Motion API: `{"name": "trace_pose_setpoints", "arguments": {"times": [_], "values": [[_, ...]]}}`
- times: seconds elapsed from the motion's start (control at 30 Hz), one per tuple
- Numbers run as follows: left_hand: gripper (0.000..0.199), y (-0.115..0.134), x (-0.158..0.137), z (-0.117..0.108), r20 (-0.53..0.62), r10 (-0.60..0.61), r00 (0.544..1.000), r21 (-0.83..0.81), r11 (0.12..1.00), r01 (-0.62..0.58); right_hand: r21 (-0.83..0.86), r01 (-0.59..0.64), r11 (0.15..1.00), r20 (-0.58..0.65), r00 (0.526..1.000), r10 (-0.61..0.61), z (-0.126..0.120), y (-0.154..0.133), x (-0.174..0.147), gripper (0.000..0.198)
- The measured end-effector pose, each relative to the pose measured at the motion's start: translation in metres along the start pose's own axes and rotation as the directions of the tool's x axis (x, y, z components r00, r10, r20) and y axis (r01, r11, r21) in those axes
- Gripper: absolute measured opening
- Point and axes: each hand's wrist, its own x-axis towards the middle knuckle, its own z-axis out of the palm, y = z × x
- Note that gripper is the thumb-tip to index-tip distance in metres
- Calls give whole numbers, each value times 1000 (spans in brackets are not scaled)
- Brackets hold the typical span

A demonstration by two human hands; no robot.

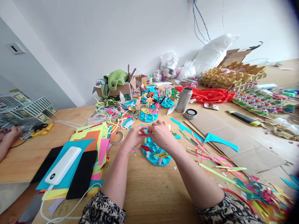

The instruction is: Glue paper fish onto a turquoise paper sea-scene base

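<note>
Both hands meet over the far part of a round blue paper base (153, 160) on the table. My left hand (135, 137) has its fingers pinched, with a small pinkish-red piece (142, 134) showing at the tips. Close against it, my right hand (161, 134) is also closed; its fingers hide whatever they hold. On the near part of the base, a red paper fish (146, 148) and a yellow spotted paper fish (161, 155) stand on short pale supports. Behind the hands is another blue base (148, 117) with paper fish.
Left lie a roll of tape (116, 137), coloured paper (90, 137), a white power bank (63, 165) and a black phone (81, 174). Paper strips (205, 149) and cardboard (233, 140) cover the right. A steel flask (184, 100) stands behind. Another person's hand (12, 133) is far left.
</note>
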Motion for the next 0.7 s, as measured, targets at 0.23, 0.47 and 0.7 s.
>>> {"name": "trace_pose_setpoints", "arguments": {"times": [0.23,0.47,0.7], "values": [[40,-2,1,-1,7,9,1000,17,1000,-9,-73,19,997,41,999,-16,6,2,2,18],[39,-4,2,-2,9,16,1000,36,999,-16,-76,28,997,25,999,-26,7,1,1,18],[43,-2,1,-1,18,-5,1000,-34,999,6,-72,34,997,11,999,-33,7,2,2,18]]}}
